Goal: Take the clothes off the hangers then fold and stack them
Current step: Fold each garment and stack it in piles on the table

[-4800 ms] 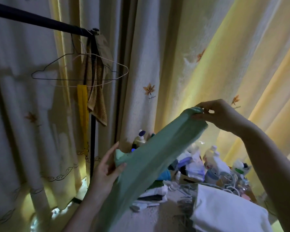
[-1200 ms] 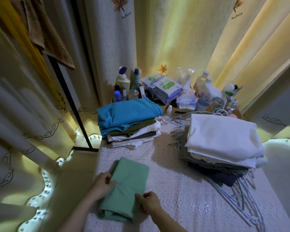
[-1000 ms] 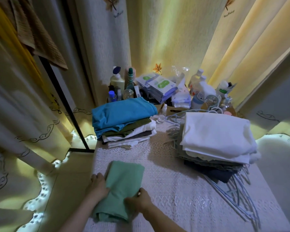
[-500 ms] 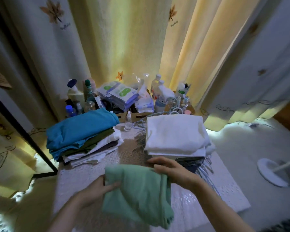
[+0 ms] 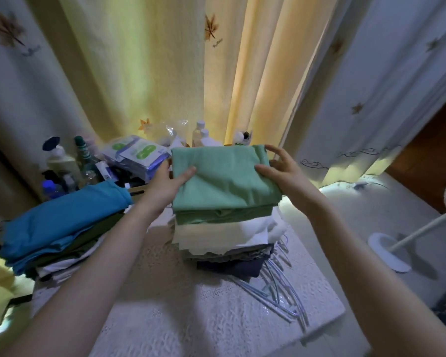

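Folded green cloth garment [image 5: 224, 181] lies between both hands, atop the stack of white and dark folded clothes [image 5: 224, 243]. Left hand [image 5: 162, 186] pinches its near edge. Right hand [image 5: 281, 173] has its fingers [image 5: 273, 149] spread and its thumb resting on top.

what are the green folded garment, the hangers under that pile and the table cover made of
Green garment: soft matte knit fabric, likely cotton jersey; folds flat with gentle creases, no shine.
Hangers: thin wire, seemingly coated in pale blue plastic; slim bent rods, slight gloss.
Tablecloth: white, lace-patterned, possibly vinyl or woven lace; its raised texture glints.
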The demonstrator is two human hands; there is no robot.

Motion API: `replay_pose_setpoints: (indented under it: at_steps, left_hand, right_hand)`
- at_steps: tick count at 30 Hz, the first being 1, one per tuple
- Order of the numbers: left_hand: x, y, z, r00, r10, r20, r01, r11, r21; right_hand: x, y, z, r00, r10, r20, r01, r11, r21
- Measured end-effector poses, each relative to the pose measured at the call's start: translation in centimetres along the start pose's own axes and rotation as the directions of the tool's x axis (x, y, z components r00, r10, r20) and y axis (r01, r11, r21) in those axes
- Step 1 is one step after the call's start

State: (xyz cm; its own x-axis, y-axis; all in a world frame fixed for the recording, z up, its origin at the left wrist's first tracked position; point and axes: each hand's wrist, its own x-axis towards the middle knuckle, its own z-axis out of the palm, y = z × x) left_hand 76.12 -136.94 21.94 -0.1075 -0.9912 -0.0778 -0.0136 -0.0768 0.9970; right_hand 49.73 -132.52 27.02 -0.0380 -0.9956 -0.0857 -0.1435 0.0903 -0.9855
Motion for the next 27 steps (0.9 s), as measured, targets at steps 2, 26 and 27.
replay_pose_setpoints:
  at_steps: [2, 26, 27]
  left_hand:
    - [1.3, -2.5, 1.3, 0.996, -0.069, -0.053, 0.077, 0.979, 0.186]
    - [2.2, -7.7, 10.7, 0.918, 0.224, 0.326, -0.394, 0.460, 0.796]
    - [2.5, -7.4, 10.8, 0.931, 0.230, 0.284, -0.362, 0.483, 0.797]
  right_hand:
    - [1.9, 2.1, -0.3, 0.991, 0.130, -0.002, -0.129, 0.979, -0.155]
    - [2.1, 13.0, -5.9, 0.867, 0.492, -0.081, -0.477, 0.865, 0.154]
    - [2.1, 13.2, -5.9, 0.872, 0.486, -0.064, -0.471, 0.867, 0.165]
